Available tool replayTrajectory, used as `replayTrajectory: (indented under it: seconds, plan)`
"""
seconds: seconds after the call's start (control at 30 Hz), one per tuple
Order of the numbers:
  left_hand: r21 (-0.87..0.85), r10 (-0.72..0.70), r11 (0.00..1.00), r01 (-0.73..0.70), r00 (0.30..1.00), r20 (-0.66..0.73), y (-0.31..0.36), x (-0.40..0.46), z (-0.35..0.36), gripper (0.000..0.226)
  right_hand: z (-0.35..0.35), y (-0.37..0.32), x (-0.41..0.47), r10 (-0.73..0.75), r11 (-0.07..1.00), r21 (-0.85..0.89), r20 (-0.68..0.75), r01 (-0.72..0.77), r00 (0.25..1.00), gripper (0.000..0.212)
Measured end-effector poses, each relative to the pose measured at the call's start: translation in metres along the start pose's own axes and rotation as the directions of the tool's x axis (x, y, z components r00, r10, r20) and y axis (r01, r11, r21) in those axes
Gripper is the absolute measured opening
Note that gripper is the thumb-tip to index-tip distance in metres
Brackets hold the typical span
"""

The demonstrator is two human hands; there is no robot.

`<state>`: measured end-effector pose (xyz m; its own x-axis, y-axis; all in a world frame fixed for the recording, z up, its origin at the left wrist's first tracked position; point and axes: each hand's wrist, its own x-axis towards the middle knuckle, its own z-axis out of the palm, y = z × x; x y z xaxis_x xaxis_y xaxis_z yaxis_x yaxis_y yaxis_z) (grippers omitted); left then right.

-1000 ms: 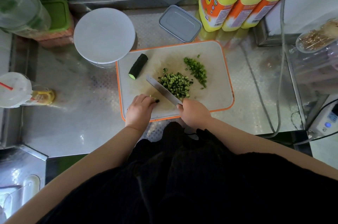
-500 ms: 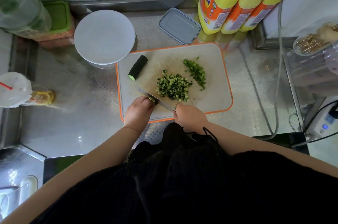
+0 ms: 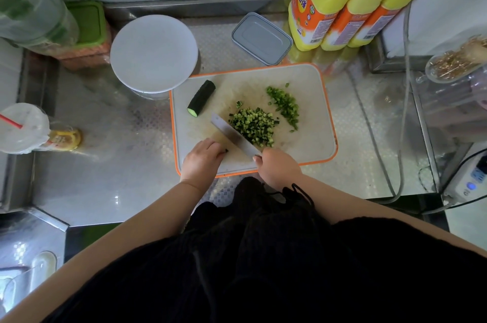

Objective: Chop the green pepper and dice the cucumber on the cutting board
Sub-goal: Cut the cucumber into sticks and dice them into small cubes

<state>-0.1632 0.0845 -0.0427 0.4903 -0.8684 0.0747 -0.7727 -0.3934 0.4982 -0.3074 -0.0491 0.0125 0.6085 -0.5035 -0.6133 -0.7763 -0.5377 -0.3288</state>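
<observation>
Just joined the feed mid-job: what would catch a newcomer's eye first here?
The orange-rimmed cutting board at centre, with a heap of diced cucumber beside the knife gripped by the right hand. The left hand holds a small dark piece at the board's near edge. Behind, three yellow bottles stand against the wall.

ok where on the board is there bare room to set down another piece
Bare: the board's far edge beyond the pepper bits, and its right side past them. Crowded: the middle, with the cucumber dice against the knife, and the near left under the left hand.
</observation>
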Motion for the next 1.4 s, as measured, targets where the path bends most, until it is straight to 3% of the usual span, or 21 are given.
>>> replayTrajectory:
  seconds: [0.1,0.47,0.67,0.8,0.9,1.03,1.17,1.33,1.4]
  plan:
    - [-0.001,-0.011,1.0,0.011,1.0,0.009,0.0,0.0,-0.001,0.006,-0.004,0.003,-0.002,0.005,1.0,-0.004,-0.034,-0.006,0.999,0.036]
    - [0.039,-0.021,0.999,0.019,0.999,0.038,0.0,-0.005,-0.001,0.006,-0.006,-0.012,-0.012,-0.147,0.985,-0.083,0.02,0.148,0.989,0.03]
    - [0.027,-0.023,0.999,0.021,0.998,0.064,-0.005,-0.005,0.002,0.032,0.002,-0.012,-0.008,-0.112,0.989,-0.09,0.063,0.118,0.992,0.022]
    - [0.046,0.008,0.999,-0.011,0.998,0.07,-0.008,-0.006,0.004,0.025,0.004,-0.011,-0.003,-0.083,0.996,-0.036,0.054,0.085,0.995,0.029]
    - [0.056,0.023,0.998,-0.025,0.999,0.04,-0.009,-0.007,0.005,0.006,0.003,-0.007,-0.001,-0.029,0.999,0.016,0.035,0.029,0.999,0.035]
    - [0.028,0.042,0.999,-0.042,0.999,0.02,-0.008,-0.006,0.003,0.004,-0.003,0.001,-0.001,0.02,1.0,0.024,-0.039,-0.019,0.999,0.037]
    - [0.027,0.05,0.998,-0.05,0.999,-0.02,-0.008,-0.01,-0.001,0.026,-0.003,-0.004,-0.007,-0.054,0.998,0.02,-0.025,0.055,0.998,0.035]
    - [0.091,0.069,0.994,-0.068,0.998,-0.007,-0.007,-0.013,-0.001,0.028,-0.006,-0.013,-0.013,-0.123,0.992,-0.03,0.03,0.124,0.992,0.031]
    - [0.099,0.044,0.994,-0.043,0.999,-0.01,-0.007,-0.012,0.0,0.018,-0.006,-0.015,-0.013,-0.128,0.99,-0.047,0.054,0.131,0.99,0.029]
